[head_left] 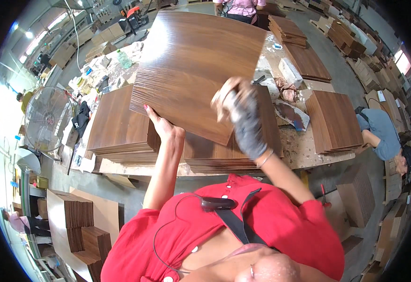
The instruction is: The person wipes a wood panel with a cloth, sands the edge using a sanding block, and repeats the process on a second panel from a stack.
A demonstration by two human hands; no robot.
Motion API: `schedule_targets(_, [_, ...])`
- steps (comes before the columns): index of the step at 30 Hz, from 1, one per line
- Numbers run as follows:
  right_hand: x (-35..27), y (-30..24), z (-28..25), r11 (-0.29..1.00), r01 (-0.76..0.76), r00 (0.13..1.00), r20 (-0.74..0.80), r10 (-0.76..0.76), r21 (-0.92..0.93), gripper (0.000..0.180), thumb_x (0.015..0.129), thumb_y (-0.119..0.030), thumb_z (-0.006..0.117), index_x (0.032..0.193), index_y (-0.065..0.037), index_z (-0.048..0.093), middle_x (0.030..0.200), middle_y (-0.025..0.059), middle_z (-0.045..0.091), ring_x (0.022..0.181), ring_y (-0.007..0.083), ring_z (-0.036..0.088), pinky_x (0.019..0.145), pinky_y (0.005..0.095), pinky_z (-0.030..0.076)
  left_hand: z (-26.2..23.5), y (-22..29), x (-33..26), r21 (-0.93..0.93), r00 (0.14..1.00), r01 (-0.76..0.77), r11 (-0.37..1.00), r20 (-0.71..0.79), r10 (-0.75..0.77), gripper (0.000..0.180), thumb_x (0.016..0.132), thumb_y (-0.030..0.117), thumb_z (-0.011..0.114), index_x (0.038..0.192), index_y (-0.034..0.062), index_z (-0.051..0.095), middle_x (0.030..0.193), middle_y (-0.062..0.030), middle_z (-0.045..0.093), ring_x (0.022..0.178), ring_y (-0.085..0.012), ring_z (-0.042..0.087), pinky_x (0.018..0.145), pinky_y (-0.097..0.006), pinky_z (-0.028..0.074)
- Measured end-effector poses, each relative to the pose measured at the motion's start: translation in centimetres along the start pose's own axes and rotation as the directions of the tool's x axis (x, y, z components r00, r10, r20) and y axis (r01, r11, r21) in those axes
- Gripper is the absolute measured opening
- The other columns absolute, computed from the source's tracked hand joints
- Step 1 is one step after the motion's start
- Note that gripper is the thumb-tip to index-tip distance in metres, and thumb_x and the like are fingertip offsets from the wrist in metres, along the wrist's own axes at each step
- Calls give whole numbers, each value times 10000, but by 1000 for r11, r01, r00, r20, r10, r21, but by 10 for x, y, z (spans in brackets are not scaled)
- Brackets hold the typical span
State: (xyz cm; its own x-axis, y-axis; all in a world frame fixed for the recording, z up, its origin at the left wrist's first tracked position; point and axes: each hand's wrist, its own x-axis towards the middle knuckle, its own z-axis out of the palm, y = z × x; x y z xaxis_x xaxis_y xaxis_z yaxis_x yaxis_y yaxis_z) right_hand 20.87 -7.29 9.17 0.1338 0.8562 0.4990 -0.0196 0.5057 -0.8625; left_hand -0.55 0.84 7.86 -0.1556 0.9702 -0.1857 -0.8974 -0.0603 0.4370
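A large brown wood-grain panel (191,70) is tilted above the workbench, its glossy face toward me. My left hand (167,129) grips its lower left edge, thumb on the face and the other fingers hidden behind. My right hand (241,110), in a grey glove with bare fingertips, is at the panel's lower right part. Motion smears its fingers, so I cannot make out whether they hold anything. Under the panel lies a stack of similar boards (210,152), with another stack (114,124) to its left.
More boards are stacked at the bench's right end (335,120) and far right (309,61). A stained tray-like piece (292,116) and crumpled cloth (288,91) lie between. A fan (49,120) stands left. One person (384,134) bends at right; another (241,9) stands beyond the bench.
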Motion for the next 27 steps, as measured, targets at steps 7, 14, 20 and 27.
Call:
schedule_targets(7, [121, 9, -82, 996, 12, 699, -713, 54, 87, 407, 985, -109, 595, 1377, -75, 492, 1120, 70, 646, 749, 131, 630, 514, 222, 500, 21, -11, -41, 128, 952, -205, 970, 256, 167, 826, 956, 664, 511, 1534, 103, 325, 1540, -45, 384, 1402, -233, 352, 1180, -383, 265])
schedule_targets(14, [150, -37, -137, 872, 393, 665, -564, -490, -293, 341, 1001, -130, 595, 1321, -25, 542, 1272, 79, 630, 1098, 176, 597, 984, 334, 464, -13, 34, -25, 374, 819, -145, 916, 565, -101, 397, 896, 136, 699, 1265, 10, 626, 1192, -111, 675, 1097, -216, 646, 968, -381, 519])
schedule_targets(20, [163, -61, -132, 828, 432, 719, -417, -556, -358, 367, 985, -74, 607, 1342, -8, 553, 1297, 81, 628, 1160, 169, 587, 1034, 318, 448, -8, 50, -33, 648, 756, -56, 760, 525, -391, 282, 933, 176, 712, 1156, 3, 704, 1114, -55, 727, 1044, -135, 652, 945, -310, 500])
schedule_targets(27, [161, -55, -110, 729, 491, 681, -313, -663, -476, 434, 1019, -203, 590, 1399, -21, 490, 1374, 119, 562, 1270, 224, 534, 1109, 380, 399, 50, 29, -22, 474, 870, -248, 845, 493, -22, 295, 961, 247, 708, 1162, 31, 702, 1091, -16, 709, 981, -78, 606, 909, -277, 473])
